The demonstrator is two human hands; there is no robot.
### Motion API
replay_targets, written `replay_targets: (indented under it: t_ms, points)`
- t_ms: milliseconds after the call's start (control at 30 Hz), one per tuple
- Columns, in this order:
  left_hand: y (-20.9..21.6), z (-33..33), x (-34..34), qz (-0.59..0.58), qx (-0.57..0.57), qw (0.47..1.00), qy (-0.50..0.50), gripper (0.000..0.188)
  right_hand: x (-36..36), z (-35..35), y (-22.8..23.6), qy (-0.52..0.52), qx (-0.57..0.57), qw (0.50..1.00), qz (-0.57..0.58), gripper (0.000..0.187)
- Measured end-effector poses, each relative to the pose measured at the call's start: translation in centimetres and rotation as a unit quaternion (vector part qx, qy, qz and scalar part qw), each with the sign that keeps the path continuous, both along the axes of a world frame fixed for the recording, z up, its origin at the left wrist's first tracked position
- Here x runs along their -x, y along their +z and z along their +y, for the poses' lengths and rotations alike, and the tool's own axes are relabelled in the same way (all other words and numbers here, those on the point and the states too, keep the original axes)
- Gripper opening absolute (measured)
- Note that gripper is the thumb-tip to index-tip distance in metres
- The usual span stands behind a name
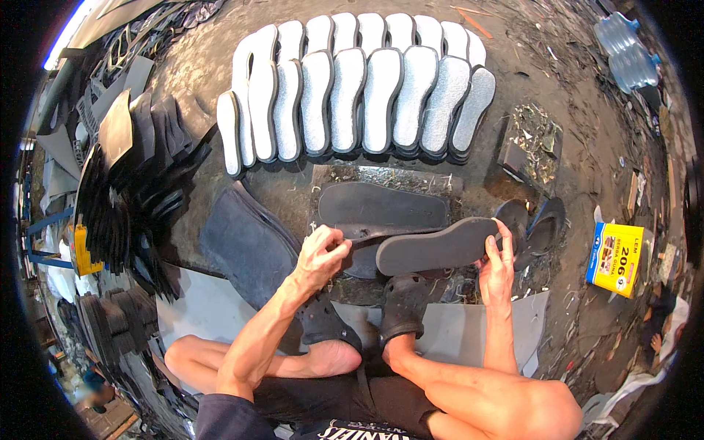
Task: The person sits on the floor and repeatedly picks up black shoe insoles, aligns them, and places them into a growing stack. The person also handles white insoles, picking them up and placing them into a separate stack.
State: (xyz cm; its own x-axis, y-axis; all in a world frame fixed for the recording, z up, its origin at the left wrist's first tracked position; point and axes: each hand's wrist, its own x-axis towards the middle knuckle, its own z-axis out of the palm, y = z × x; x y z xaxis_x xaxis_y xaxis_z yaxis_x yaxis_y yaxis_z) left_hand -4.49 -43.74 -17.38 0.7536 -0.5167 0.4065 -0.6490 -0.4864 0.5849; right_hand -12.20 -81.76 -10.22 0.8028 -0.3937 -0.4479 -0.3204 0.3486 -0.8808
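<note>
My right hand (496, 268) grips the heel-side end of a dark grey shoe sole (433, 248), thumb and fingers at its right edge. The sole is held up and tilted, its flat face showing. To its left, my left hand (320, 255) is closed, with the fingertips pinched together. A thin dark edge runs from those fingers towards the held sole; I cannot make out whether it is a strip or another sole. Behind both hands, a black sole (383, 206) lies flat on a low, worn work block (323, 176).
Rows of white-topped soles (348, 95) stand at the back. Dark sheets (246, 238) lie left of the block, beside stacked black pieces (139, 183). On the right are a scrap-covered block (534, 143), dark sandals (543, 224), a yellow box (614, 258) and a clear plastic bottle (625, 51).
</note>
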Motion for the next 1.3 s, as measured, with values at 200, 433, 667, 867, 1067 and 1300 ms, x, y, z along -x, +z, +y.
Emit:
replay_targets:
  t_ms: [200,433,667,867,1067,1300]
  points:
    - [0.4,-0.4,1.5,0.041,0.055,0.995,0.078,0.049,0.6,-0.8,-1.4,0.058,0.002,0.998,-0.027,0.048]
    - [5.0,-4.7,3.1,0.467,0.356,0.784,0.203,0.06,0.7,1.8,-2.7,0.057,0.013,0.998,-0.006,0.049]
    - [3.0,-5.6,0.9,0.414,0.41,0.729,0.359,0.048,-2.0,4.4,-2.0,0.091,0.284,0.954,0.04,0.044]
    - [3.7,-5.4,-0.1,0.38,0.244,0.805,0.385,0.04,-2.4,4.1,-3.2,0.064,0.306,0.95,0.007,0.042]
    - [3.2,-5.6,-0.1,0.367,0.233,0.815,0.383,0.038,-2.5,4.2,-3.0,0.076,0.323,0.943,0.031,0.042]
    - [3.4,-5.8,-0.2,0.364,0.219,0.815,0.394,0.036,-2.7,4.0,-3.4,0.086,0.313,0.945,0.027,0.042]
